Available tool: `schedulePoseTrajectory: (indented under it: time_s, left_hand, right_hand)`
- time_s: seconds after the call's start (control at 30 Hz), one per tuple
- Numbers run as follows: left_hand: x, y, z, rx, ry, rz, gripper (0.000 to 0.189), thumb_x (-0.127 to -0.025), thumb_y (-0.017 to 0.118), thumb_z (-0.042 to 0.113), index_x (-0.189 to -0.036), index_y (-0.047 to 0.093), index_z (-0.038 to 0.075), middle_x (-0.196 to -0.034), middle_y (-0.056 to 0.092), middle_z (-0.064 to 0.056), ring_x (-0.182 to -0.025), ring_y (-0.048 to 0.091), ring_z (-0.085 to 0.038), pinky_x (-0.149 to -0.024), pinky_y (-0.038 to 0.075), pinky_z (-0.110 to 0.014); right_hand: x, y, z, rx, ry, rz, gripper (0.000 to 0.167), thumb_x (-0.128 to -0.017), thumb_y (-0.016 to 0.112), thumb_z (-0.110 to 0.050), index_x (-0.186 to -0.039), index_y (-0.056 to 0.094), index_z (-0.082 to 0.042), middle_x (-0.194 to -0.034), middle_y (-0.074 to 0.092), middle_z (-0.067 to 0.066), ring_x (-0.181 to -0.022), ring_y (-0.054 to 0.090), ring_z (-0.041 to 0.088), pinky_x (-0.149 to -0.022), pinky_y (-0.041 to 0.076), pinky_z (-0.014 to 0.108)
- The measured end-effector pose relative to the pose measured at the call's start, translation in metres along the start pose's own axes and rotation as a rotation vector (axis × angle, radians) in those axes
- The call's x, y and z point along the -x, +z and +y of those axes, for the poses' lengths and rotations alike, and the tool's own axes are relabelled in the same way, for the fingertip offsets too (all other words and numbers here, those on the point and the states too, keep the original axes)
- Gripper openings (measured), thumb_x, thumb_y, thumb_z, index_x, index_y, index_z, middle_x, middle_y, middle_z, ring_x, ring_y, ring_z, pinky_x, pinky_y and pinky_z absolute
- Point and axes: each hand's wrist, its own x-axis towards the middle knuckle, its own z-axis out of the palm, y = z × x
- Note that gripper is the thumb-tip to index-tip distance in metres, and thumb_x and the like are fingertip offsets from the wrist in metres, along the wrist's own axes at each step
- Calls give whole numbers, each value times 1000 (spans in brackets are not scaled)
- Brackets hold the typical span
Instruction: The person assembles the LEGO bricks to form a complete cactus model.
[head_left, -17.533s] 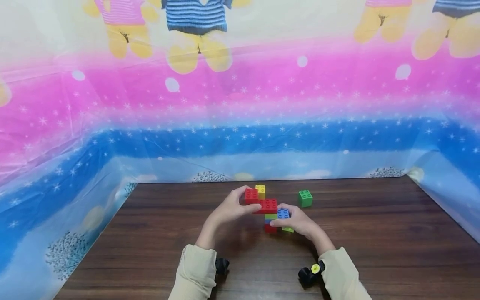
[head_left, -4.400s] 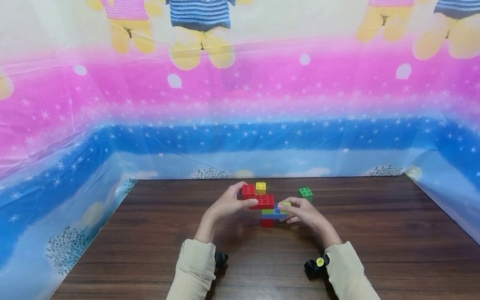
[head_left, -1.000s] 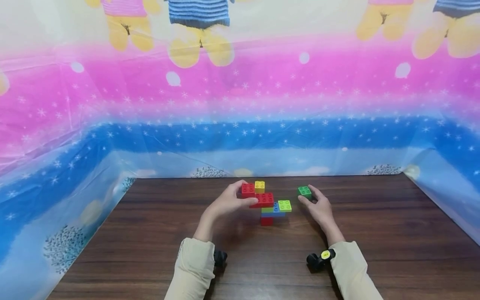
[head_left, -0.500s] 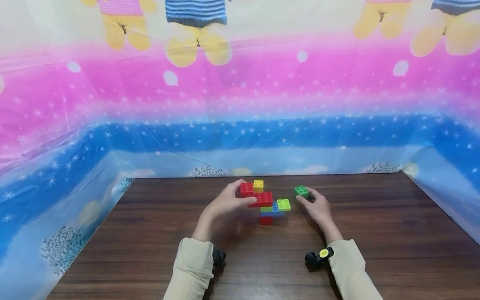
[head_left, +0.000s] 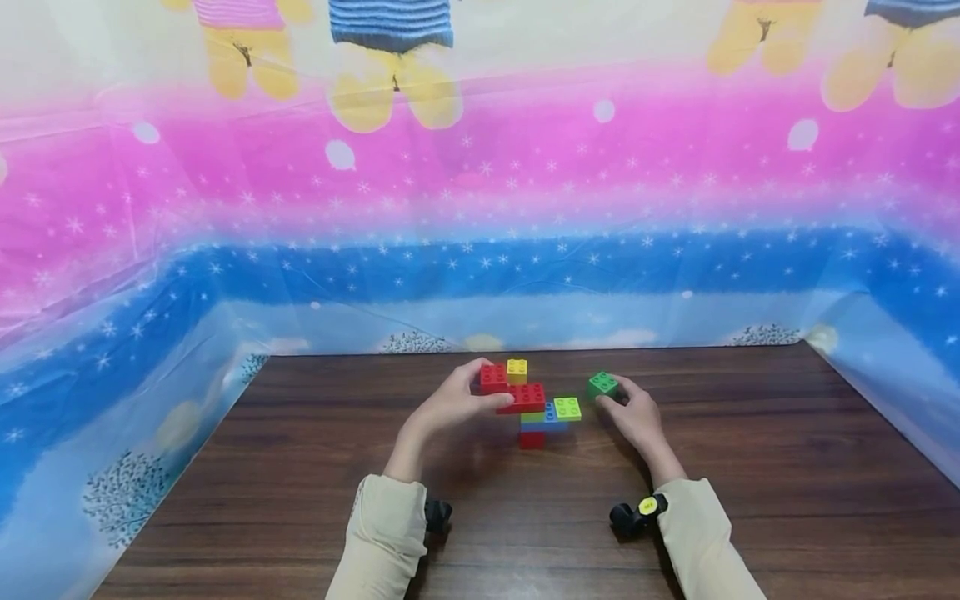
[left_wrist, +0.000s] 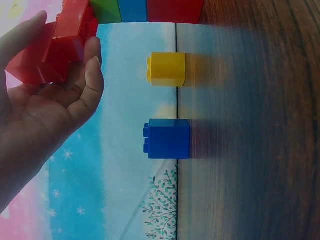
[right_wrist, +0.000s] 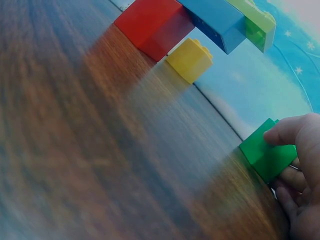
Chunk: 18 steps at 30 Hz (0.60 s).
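A built stack of toy building bricks stands on the table, with a red brick (head_left: 532, 439) at its foot. Above come a blue brick (head_left: 556, 424) reaching out to the right and a lime brick (head_left: 567, 408) on that end. Two red bricks (head_left: 527, 397) form the upper left, stepped outward. My left hand (head_left: 453, 406) grips these upper red bricks, thumb in front and fingers behind. To the right, my right hand (head_left: 636, 412) pinches a loose green brick (head_left: 602, 383) between thumb and fingers; in the right wrist view the green brick (right_wrist: 267, 152) is low at the tabletop.
A yellow brick (head_left: 517, 370) sits on the table behind the stack. In the left wrist view a blue brick (left_wrist: 169, 139) stands near it; the left hand hides it from the head view. A printed cloth (head_left: 480, 275) rises along the table's (head_left: 300, 467) back and sides.
The right hand set the lime brick on the stack's blue end, then moved right and took hold of the green brick, which has turned and shifted slightly left. The left hand keeps its grip.
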Motion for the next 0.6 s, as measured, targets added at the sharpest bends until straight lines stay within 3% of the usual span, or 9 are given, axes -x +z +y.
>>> schedulePoseTrajectory:
  time_s: [0.2,0.6]
  left_hand:
    - [0,-1,0,20,-20,2,41,-86,72,27,-118,53,10,-117,62,-10,-109,58,-23,-94,53,-42]
    - [1,0,0,21,-1,-7,43,-86,72,28,-120,52,9,-115,63,-10,-107,59,-22,-94,54,-41]
  right_hand:
    - [0,-1,-2,-19,7,4,54,-99,53,-26,-146,40,-4,-143,47,27,-128,49,42,-103,43,55]
    - [1,-4,-3,-206,21,25,50,-97,54,-20,-143,43,-3,-145,43,26,-131,44,40,-105,41,54]
